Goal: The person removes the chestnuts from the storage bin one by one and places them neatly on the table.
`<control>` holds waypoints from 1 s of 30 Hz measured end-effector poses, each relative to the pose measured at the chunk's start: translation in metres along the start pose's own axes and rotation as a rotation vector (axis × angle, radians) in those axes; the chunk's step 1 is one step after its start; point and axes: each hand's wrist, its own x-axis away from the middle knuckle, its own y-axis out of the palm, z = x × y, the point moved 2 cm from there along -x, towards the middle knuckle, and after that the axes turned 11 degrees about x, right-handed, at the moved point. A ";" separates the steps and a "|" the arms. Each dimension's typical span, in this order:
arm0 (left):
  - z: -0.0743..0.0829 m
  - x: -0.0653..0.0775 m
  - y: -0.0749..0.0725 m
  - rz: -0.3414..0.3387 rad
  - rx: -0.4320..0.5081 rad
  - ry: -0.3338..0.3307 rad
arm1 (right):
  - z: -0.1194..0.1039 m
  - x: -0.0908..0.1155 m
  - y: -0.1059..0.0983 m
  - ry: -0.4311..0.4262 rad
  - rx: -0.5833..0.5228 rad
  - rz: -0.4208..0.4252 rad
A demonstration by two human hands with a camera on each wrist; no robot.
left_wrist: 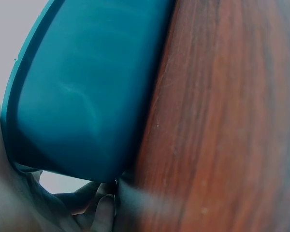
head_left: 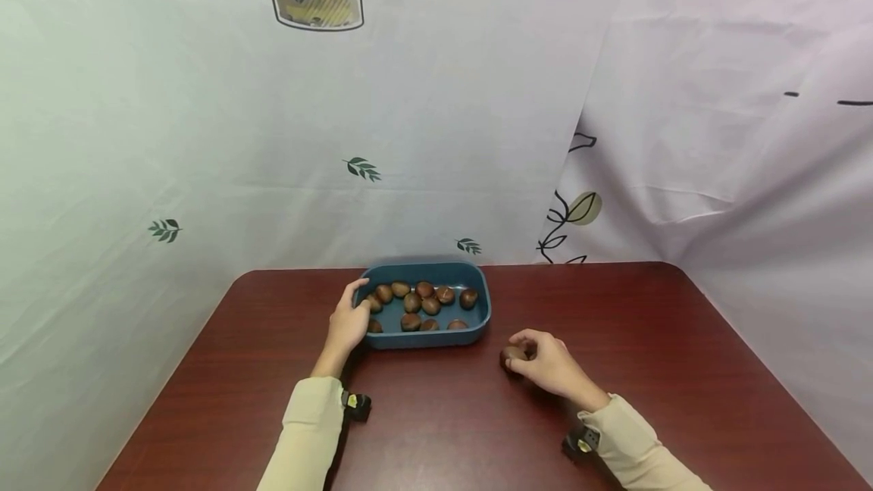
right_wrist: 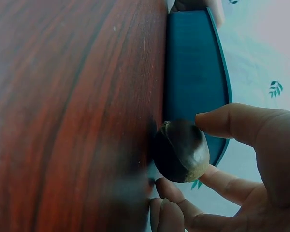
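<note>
A blue rectangular tray (head_left: 423, 340) at the far middle of the table holds several brown chestnuts (head_left: 411, 322). My left hand (head_left: 349, 326) grips the tray's left end, its thumb at the rim; the left wrist view shows the tray's outer wall (left_wrist: 87, 106) with fingers curled against its end. To the right of the tray, my right hand (head_left: 549, 362) pinches one glossy chestnut (right_wrist: 181, 152) between thumb and fingers, low by the tabletop. Whether that chestnut touches the table I cannot tell.
The reddish-brown wooden table (head_left: 436, 415) has rounded far corners. Behind it hangs a pale cloth backdrop (head_left: 443, 120) with printed leaves, close to the tray's far side. Both wrists wear small dark cameras.
</note>
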 end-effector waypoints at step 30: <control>-0.004 -0.003 0.002 0.026 0.006 0.026 | 0.006 -0.005 0.001 -0.010 0.011 -0.016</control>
